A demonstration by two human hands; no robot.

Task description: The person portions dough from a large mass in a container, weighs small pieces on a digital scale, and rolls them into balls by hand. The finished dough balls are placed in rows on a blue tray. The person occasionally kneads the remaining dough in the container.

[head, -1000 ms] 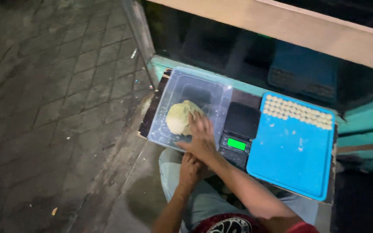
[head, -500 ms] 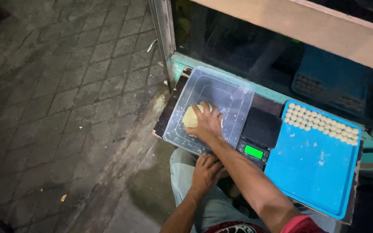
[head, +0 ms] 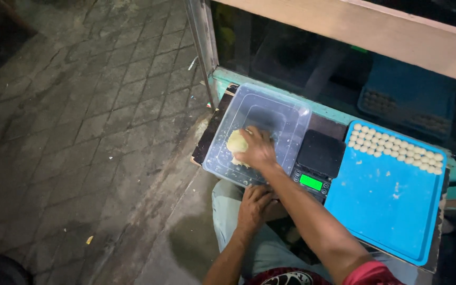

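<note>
- Right hand mid-frame, inside clear plastic tub — grip closed over a pale dough lump at the tub's lower-left corner.
- Left hand below, resting on the table edge near the scale; fingers curled, holding nothing visible.
- Dough looks soft, sticky, light — prob. best pinched from its top/side.
- Blue tray at right w/ small dough balls in rows.

a narrow dark surface carries a clear plastic tub, a black scale beside it, then a blue tray.
</note>
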